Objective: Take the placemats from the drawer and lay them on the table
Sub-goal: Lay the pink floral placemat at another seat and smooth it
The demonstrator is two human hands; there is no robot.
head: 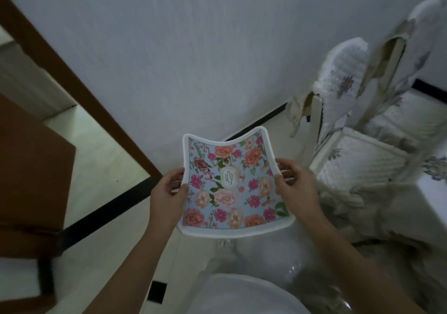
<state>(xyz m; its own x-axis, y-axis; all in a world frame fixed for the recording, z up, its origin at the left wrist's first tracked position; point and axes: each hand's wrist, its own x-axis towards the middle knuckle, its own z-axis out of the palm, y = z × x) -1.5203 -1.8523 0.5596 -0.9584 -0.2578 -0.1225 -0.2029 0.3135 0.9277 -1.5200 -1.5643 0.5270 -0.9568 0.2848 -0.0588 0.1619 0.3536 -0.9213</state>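
Two bare hands hold one floral placemat (pixel 232 183) out in front of the person, up in the air above the pale floor (pixel 101 159) and not resting on anything. Seen from the head camera, the left hand (pixel 168 197) pinches the mat's left edge, thumb on the printed face and the other fingers curled behind it; the right hand (pixel 296 185) grips the right edge the same way, thumb on top and fingers wrapped around the border. Both hands are closed on the mat. It has a white rim and a blue ground covered in pink and orange flowers, with a small oval label at its centre, and it sags in the middle so the two held sides rise above the dip. Beyond it stands a grey-white wall (pixel 181 55) with a dark skirting strip (pixel 258 122) along the bottom. To the right, close to the right hand, stand two chairs (pixel 358 149) in white quilted covers with grey flower prints, one behind the other. To the left, brown wooden furniture (pixel 31 168) fills the edge of the view, blurred, so its form is hard to tell.
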